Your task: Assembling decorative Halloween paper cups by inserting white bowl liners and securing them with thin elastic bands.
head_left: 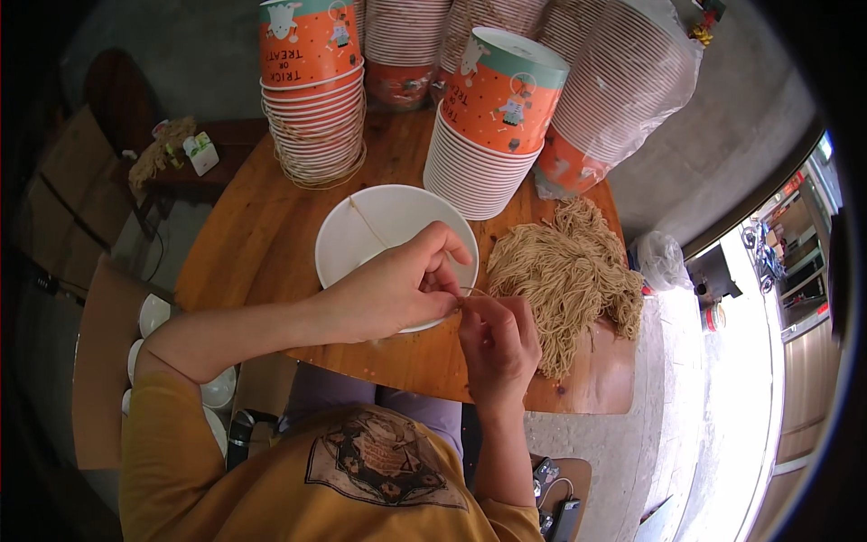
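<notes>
Strand: thin pale tan noodle strand (471, 291), you pinch it between both hands, just over the near rim of the bowl.
Left hand (397, 289): your fingers curled, fingertips pressed together on the strand.
Right hand (499, 343): thumb and forefinger pinching the same strand, touching your left fingertips.
Noodle pile (564, 275): tangled tan heap, lies on the worktop (253, 244) just right of the bowl, near your right hand.
Bowl (388, 230): white, round, holds 1 long thin strand, rest bare.
Cup stacks (312, 90): orange and teal paper cups nested in tall stacks behind the bowl, 1 stack (623, 81) in clear plastic wrap.
</notes>
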`<state>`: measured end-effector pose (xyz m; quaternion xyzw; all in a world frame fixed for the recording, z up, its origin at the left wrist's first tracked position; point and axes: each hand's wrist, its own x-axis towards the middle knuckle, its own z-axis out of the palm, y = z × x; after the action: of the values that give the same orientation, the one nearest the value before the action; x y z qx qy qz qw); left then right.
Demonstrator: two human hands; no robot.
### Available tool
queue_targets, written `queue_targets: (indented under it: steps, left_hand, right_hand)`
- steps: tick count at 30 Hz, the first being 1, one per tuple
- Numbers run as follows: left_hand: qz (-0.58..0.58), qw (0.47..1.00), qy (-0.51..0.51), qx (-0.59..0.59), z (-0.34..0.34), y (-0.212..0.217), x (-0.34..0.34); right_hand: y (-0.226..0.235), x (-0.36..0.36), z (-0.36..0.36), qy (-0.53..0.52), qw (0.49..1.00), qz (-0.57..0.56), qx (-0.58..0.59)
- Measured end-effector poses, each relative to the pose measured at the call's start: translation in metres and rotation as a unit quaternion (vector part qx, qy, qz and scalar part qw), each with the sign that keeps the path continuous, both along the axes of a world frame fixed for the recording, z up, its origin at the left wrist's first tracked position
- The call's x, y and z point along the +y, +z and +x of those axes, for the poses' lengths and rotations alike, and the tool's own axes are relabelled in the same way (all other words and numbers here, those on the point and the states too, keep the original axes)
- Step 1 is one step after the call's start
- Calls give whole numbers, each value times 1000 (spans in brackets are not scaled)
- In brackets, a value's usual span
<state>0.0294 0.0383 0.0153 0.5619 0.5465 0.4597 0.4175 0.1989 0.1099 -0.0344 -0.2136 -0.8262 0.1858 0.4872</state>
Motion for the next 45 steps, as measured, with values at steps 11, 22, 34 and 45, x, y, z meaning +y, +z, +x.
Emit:
queue_targets:
  steps: [11, 22, 34, 45]
  left_hand:
    - [-11, 999, 28, 14, 3, -6, 0]
    - [41, 995, 40, 78, 6, -1, -5]
    - [38, 993, 22, 111, 9, 0, -4]
    - [75, 990, 32, 118, 7, -3, -4]
  right_hand:
    - [18, 10, -3, -17, 975, 183, -125]
    - [26, 14, 3, 183, 764, -618, 29]
    - [16, 12, 4, 210, 754, -619, 58]
    - [7, 2, 6, 256, 669, -682, 149]
